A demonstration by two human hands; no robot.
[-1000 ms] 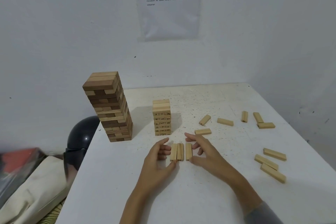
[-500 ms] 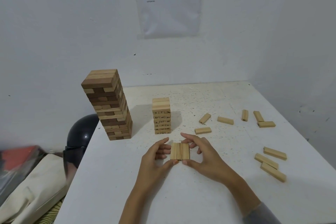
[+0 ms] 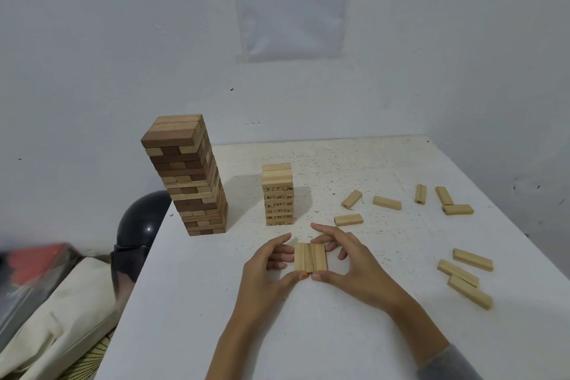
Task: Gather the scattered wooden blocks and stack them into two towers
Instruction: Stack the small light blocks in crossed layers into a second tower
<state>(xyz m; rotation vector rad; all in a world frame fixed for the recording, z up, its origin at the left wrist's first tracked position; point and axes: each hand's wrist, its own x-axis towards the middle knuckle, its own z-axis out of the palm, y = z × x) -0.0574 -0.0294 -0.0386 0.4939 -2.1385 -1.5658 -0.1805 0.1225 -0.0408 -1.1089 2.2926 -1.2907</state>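
The white table (image 3: 216, 318) carries everything, and I place it all by the short pale tower (image 3: 277, 194) of numbered blocks standing near the middle. Left of that tower and apart from it stands the tall tower (image 3: 188, 176) of mixed brown and pale layers, close to the table's left edge. Beyond that edge, further left of the short tower, sits a black helmet (image 3: 142, 219). In front of the short tower my left hand (image 3: 265, 268) and right hand (image 3: 348, 259) close from either side on a row of three blocks (image 3: 310, 257) laid flush side by side. My thumbs press its near end, almost touching each other, and my curled fingers pinch its flanks. Whether the row is lifted I cannot tell. Right of the short tower six loose blocks (image 3: 387, 203) lie scattered, and further right and nearer me lie three more blocks (image 3: 472, 259).
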